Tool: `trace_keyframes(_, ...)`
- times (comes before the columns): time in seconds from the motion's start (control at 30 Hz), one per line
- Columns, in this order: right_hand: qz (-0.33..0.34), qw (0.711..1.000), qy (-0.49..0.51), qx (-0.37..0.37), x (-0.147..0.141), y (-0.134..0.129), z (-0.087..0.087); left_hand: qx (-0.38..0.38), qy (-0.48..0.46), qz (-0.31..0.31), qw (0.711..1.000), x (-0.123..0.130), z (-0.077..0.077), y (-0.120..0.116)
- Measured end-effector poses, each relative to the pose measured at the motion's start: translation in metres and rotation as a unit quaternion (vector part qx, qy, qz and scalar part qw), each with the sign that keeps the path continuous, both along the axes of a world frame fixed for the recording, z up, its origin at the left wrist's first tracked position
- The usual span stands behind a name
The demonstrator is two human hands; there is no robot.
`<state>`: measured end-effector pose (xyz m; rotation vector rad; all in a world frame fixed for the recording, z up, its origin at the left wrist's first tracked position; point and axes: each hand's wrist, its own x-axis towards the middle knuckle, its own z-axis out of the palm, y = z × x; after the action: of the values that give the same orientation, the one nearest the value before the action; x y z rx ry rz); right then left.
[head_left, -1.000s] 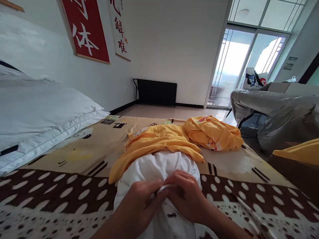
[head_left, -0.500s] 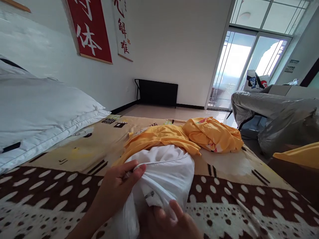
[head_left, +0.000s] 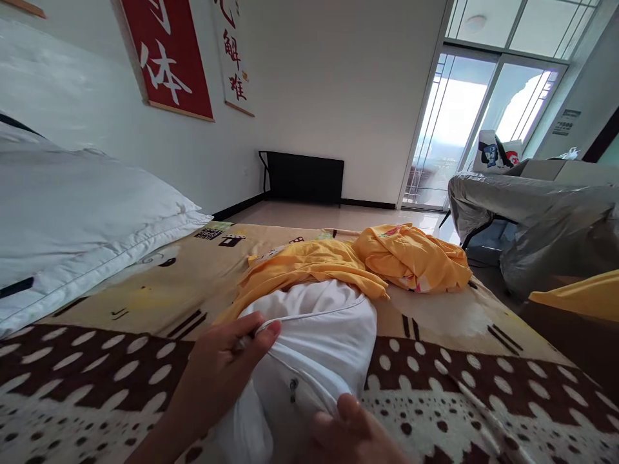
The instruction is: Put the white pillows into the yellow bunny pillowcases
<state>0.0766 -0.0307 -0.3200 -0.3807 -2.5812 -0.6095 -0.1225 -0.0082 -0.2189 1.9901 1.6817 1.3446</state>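
Observation:
A white cloth item point(head_left: 333, 328) with a piped seam lies bunched on the patterned bedspread. My left hand point(head_left: 227, 361) pinches its seam edge between thumb and fingers. At the lower right of the cloth, my right hand point(head_left: 355, 428) has its thumb and fingers closed on the fabric; part of this hand is blurred. Between the hands a small dark mark or fitting point(head_left: 293, 388) shows on the white material. Yellow fabric point(head_left: 309, 261) lies against the far side of the white cloth.
Another yellow bundle point(head_left: 416, 258) rests behind on the right of the bedspread point(head_left: 159, 303). A white pillow point(head_left: 91, 200) lies at left. Plastic-covered furniture point(head_left: 527, 206) stands at right, a folded black panel point(head_left: 305, 178) by the far wall. Yellow cloth point(head_left: 580, 296) shows at the right edge.
My right hand has moved slightly to the right, with the cloth's edge drawn along. The small dark mark now stands more upright. My left hand keeps its pinch and has barely moved.

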Motion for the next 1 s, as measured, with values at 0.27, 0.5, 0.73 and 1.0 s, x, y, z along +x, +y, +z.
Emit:
trace_keyframes(0.27, -0.011, 0.994, 0.091, 0.055, 0.003, 0.004, 0.002, -0.001, 0.012, -0.006, 1.0, 0.003, 0.004, 0.0)
trace_keyframes(0.5, -0.047, 0.992, 0.095, 0.063, -0.001, 0.001, 0.011, -0.017, 0.02, -0.009, 1.0, 0.008, 0.013, -0.004)
trace_keyframes(0.73, -0.083, 0.988, 0.108, 0.068, -0.01, -0.002, 0.012, -0.027, 0.001, -0.01, 1.0, 0.006, 0.007, -0.002)
trace_keyframes(1.0, -0.038, 0.99, 0.108, 0.08, -0.005, 0.004, 0.008, 0.001, 0.005, -0.006, 1.0, 0.001, 0.006, 0.003)
